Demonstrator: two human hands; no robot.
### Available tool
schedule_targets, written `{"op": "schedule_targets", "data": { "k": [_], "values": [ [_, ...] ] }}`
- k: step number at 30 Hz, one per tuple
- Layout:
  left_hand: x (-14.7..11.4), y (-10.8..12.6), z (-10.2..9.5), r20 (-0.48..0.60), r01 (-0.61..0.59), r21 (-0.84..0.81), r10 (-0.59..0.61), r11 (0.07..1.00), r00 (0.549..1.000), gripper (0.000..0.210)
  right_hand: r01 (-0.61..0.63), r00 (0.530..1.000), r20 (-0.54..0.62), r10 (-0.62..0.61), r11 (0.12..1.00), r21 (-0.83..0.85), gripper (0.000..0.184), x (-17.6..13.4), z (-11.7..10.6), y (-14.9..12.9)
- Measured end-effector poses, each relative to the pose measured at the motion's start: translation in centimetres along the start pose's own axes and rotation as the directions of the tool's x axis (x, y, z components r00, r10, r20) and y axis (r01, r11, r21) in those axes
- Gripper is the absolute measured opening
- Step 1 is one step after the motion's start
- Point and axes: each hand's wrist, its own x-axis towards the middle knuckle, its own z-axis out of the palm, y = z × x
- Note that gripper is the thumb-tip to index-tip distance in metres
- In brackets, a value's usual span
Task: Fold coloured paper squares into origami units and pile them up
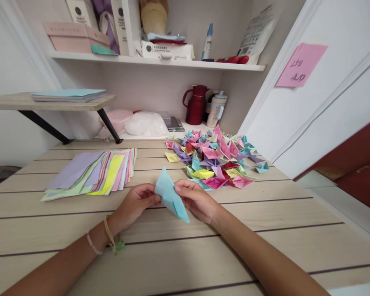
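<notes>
A light-blue folded paper, pointed at its top and lower right, is held between both hands above the slatted table. My left hand pinches its left edge, thumb toward me. On the other side my right hand grips the right edge with the thumb in front; some of its fingers are hidden behind the paper. Just beyond my right hand lies a heap of folded paper boats in pink, purple, blue, yellow, red and green. Left of my left hand, a fanned stack of coloured paper sheets rests on the table.
A small raised shelf on black legs bears more paper sheets at the left. Behind the table stand a red jug, a pale bottle and a white plastic bag. A pink note sticks to the right wall.
</notes>
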Motion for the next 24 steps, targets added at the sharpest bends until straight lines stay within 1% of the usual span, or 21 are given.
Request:
{"op": "schedule_targets", "data": {
  "k": [4,6,9,11,13,15,17,18,19,21,22,23,24],
  "values": [
    [0.1,-0.5,-0.2,0.008,0.003,-0.022,-0.003,1.000,1.000,0.014,-0.031,0.999,0.020,0.031,0.999,0.016,0.018,0.0,0.0,0.2],
    [0.1,-0.6,-0.3,0.011,0.001,-0.039,-0.001,0.999,1.000,0.014,-0.023,1.000,0.014,0.023,1.000,-0.011,0.019,0.0,0.0,0.2],
    [0.1,-0.5,-0.2,-0.005,-0.008,-0.036,0.007,0.999,1.000,0.014,0.035,0.998,-0.041,-0.041,0.989,-0.142,0.021,0.0,0.2,0.1],
    [0.1,-0.2,-0.1,-0.023,-0.013,-0.017,0.013,1.000,1.000,0.016,0.087,0.992,-0.064,-0.106,0.963,-0.254,0.022,0.0,0.4,-0.2],
    [0.2,0.0,-0.1,-0.057,-0.025,0.013,0.026,1.000,0.998,0.017,0.150,0.983,-0.043,-0.177,0.921,-0.358,0.023,-0.1,0.5,-0.4],
    [0.2,0.1,-0.1,-0.096,-0.031,0.043,0.035,0.999,0.995,0.017,0.206,0.974,0.004,-0.229,0.868,-0.452,0.026,-0.1,0.5,-0.5],
    [0.2,0.0,-0.2,-0.109,-0.030,0.040,0.034,0.999,0.993,0.018,0.235,0.966,0.045,-0.256,0.786,-0.572,0.025,-0.2,0.4,-0.5],
    [0.2,0.0,-0.2,-0.102,-0.025,0.017,0.026,1.000,0.994,0.019,0.251,0.958,0.059,-0.281,0.720,-0.647,0.023,-0.3,0.3,-0.5],
    [0.2,0.0,-0.2,-0.085,-0.013,-0.018,0.011,1.000,0.996,0.020,0.273,0.945,0.078,-0.318,0.636,-0.722,0.022,-0.4,0.2,-0.5],
    [0.1,0.1,-0.1,-0.033,0.026,-0.104,-0.030,0.994,0.999,0.025,0.335,0.900,0.150,-0.410,0.430,-0.838,0.027,-0.6,0.1,-0.5],
    [0.1,0.2,0.0,-0.002,0.053,-0.141,-0.054,0.989,0.999,0.028,0.370,0.872,0.199,-0.448,0.336,-0.866,0.032,-0.7,0.0,-0.5],
    [0.1,0.4,0.1,0.022,0.079,-0.167,-0.077,0.983,0.997,0.030,0.403,0.847,0.246,-0.472,0.267,-0.875,0.037,-0.8,0.0,-0.6],
    [0.0,0.5,0.1,0.037,0.101,-0.180,-0.096,0.979,0.995,0.031,0.429,0.828,0.280,-0.485,0.227,-0.874,0.040,-0.9,-0.1,-0.6]
  ]
}}
